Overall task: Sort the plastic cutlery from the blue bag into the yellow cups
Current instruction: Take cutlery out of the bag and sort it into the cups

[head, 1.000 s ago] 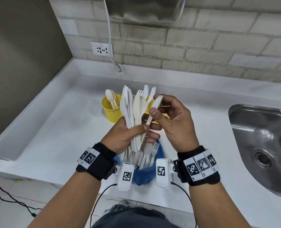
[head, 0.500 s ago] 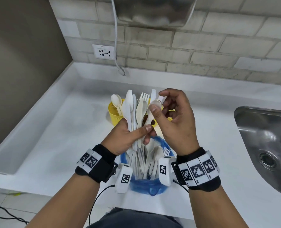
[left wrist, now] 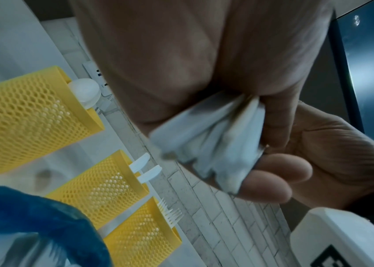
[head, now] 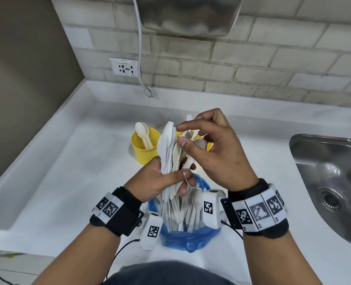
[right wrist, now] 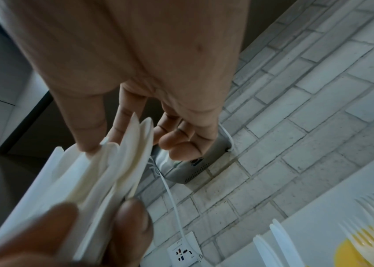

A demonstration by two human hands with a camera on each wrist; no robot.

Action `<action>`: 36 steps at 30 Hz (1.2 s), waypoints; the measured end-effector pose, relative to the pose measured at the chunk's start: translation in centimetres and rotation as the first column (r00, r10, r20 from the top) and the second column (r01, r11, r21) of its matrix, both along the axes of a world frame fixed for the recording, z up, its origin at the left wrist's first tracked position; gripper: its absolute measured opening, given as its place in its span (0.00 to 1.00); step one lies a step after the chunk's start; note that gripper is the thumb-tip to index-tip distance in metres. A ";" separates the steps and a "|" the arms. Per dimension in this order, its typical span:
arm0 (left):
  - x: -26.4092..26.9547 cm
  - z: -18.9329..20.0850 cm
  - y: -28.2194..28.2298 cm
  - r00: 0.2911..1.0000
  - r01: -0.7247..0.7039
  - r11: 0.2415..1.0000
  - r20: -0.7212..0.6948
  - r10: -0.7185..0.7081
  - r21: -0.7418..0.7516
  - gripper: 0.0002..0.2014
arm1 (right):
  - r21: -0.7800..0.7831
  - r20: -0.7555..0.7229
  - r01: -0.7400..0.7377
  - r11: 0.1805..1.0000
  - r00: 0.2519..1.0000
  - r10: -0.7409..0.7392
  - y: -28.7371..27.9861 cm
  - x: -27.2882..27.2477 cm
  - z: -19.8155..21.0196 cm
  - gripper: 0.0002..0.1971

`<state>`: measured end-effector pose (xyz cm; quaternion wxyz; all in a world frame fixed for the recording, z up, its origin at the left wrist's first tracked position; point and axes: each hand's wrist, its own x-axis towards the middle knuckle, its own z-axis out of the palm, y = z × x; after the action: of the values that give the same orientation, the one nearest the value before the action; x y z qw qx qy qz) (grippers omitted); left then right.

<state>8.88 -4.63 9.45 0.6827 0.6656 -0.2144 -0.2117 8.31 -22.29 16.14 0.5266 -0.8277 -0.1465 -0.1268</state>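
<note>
- Two hands meet above the blue bag (head: 189, 237) in the head view: the left hand (head: 156, 182) has its grip closed round a bundle of white cutlery (head: 168, 149), thumb pressed across the handles, heads fanned upward. The right hand (head: 217, 155) sits at the bundle's top, thumb and forefinger parted around a spoon head; whether it actually pinches it I cannot tell. More cutlery stands in the bag on the white worktop (head: 67, 165). A yellow cup (head: 144, 149) with spoons stands just behind the bundle.
- Left wrist view: the handle ends (left wrist: 209, 148) stick out below the closed fingers. Three yellow cups (left wrist: 103, 187) stand in a row, holding spoons, knives and forks.
- Right wrist view: the thumb (right wrist: 85, 115) touches the fanned spoon heads (right wrist: 117, 162); the other fingers curl loosely beyond them.
</note>
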 end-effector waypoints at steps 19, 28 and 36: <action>0.6 -0.9 0.2 0.988 0.038 0.995 -0.147 -0.052 -0.094 0.04 | 0.182 -0.051 0.001 0.983 0.999 0.008 0.3 1.9 -1.1 0.03; 0.7 -1.3 0.6 0.970 0.093 0.980 -0.208 -0.129 -0.177 0.06 | 0.198 -0.049 -0.022 0.980 0.998 0.032 -0.2 2.0 -1.2 0.02; 0.6 -1.5 1.3 0.942 0.175 0.961 -0.246 -0.226 -0.214 0.09 | 0.141 -0.051 -0.064 0.988 0.996 0.071 -0.3 1.8 -1.2 0.03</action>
<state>9.48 -3.31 8.00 0.7405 0.5373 -0.2060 -0.3472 10.07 -22.57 14.96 0.5908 -0.7868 -0.1505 -0.0957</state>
